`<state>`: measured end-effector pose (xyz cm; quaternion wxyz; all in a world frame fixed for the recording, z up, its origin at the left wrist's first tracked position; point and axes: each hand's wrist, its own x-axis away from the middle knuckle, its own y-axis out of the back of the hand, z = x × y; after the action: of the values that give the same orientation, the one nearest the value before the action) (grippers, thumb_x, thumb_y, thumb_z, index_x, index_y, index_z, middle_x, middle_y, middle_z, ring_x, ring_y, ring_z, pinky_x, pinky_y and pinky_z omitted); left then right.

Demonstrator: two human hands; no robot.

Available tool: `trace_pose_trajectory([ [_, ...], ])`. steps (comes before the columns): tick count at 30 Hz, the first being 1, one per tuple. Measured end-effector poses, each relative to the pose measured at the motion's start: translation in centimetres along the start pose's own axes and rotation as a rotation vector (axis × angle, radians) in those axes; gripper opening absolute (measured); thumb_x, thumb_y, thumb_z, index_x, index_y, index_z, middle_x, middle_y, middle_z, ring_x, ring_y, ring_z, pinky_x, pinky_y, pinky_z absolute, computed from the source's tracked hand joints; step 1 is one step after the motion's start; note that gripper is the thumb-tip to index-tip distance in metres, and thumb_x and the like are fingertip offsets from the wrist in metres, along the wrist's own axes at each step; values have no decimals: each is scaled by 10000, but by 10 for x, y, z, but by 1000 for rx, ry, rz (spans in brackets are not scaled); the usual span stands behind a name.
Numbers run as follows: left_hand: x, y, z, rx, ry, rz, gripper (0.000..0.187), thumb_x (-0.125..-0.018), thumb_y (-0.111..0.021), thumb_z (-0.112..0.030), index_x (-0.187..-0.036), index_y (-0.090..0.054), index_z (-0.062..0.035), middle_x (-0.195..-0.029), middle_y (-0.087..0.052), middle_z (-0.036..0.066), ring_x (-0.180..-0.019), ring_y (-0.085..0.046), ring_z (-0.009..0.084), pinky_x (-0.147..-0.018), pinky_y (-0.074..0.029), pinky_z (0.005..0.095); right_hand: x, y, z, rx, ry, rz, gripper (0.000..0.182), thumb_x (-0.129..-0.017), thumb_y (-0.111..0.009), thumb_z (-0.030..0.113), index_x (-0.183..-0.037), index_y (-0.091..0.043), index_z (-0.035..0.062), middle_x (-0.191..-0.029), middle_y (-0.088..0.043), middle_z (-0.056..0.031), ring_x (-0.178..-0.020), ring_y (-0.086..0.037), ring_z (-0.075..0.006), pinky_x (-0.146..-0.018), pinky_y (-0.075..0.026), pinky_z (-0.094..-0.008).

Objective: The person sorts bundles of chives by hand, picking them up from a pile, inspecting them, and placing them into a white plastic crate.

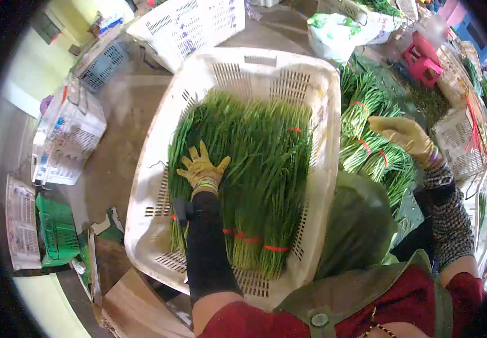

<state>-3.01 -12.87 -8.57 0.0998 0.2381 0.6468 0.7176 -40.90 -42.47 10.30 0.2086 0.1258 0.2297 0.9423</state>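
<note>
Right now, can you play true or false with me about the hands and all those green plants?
1. The left hand lies flat on the green bundles in the white crate. True.
2. The right hand is inside the white crate too. False: it is outside the crate, over the loose bundles beside it.
3. The bundles are tied with red bands. True.
4. Both hands are bare. False: both wear yellowish gloves.
5. The white crate is packed with red apples. False: it holds long green stalks.
</note>
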Motion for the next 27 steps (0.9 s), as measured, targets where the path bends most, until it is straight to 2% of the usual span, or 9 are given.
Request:
trace_pose_trajectory([
  [7,-15,-18,1,-54,-27,24,1019,-762,-496,-804,-1552,-179,-244,-1578,-247,83,-1407,-289,391,-1057,-250,690,9,-4,12,70,48,-31,398,-957,-611,221,-1286,-586,-2,-1174,-673,-94,-1104,-600,-161,-979,-456,-330],
  [13,-3,8,9,-2,-85,-11,1003,-783,-501,-785,-1548,-179,-223,-1561,-257,107,-1376,-329,410,-1048,-277,678,81,7,5,66,-34,-85,402,-942,-625,180,-1309,-578,23,-1171,-674,-86,-1123,-589,-156,-977,-464,-330],
  [14,-3,15,13,42,-110,-7,996,-787,-520,-767,-1544,-199,-205,-1562,-250,109,-1379,-338,382,-1055,-295,647,91,15,-13,34,-27,-140,384,-939,-617,158,-1296,-587,20,-1169,-678,-83,-1115,-596,-149,-987,-461,-323],
  [16,-17,-8,41,211,-330,-270,884,-850,-541,-665,-1517,-283,-146,-1526,-346,148,-1386,-356,313,-1102,-291,541,114,31,-32,301,-44,-256,346,-941,-618,196,-1235,-626,14,-1164,-687,-96,-1081,-620,-156,-976,-465,-302],
  [17,0,18,28,219,-218,-198,835,-878,-539,-617,-1492,-329,-90,-1496,-392,177,-1396,-337,328,-1126,-279,480,128,41,-49,267,-69,-323,351,-944,-620,231,-1224,-636,20,-1165,-687,-97,-1080,-622,-162,-969,-470,-310],
  [18,18,39,24,377,-298,-212,820,-888,-548,-591,-1466,-359,-41,-1489,-395,191,-1397,-335,334,-1129,-286,435,140,47,-60,285,-129,-387,362,-945,-621,258,-1217,-640,21,-1164,-688,-92,-1075,-623,-161,-963,-474,-311],
  [21,18,36,19,273,-369,-309,761,-925,-552,-525,-1455,-372,-9,-1480,-406,199,-1382,-358,342,-1140,-272,408,169,63,-116,-32,-251,-504,389,-961,-616,240,-1265,-610,-4,-1128,-687,-87,-1008,-624,-127,-914,-492,-278],
  [26,72,48,-25,701,-592,-158,562,-989,-550,-296,-1443,-396,-2,-1496,-401,172,-1391,-359,277,-1149,-252,361,198,53,-214,-295,-425,-489,379,-975,-581,232,-1279,-592,6,-1145,-677,-109,-1041,-629,-164,-937,-493,-293],
  [27,83,51,-37,773,-603,-104,542,-995,-544,-273,-1439,-400,3,-1498,-400,166,-1393,-357,264,-1148,-251,356,205,45,-237,-83,-404,-413,373,-978,-574,234,-1282,-591,19,-1149,-677,-115,-1041,-632,-177,-936,-495,-300],
])
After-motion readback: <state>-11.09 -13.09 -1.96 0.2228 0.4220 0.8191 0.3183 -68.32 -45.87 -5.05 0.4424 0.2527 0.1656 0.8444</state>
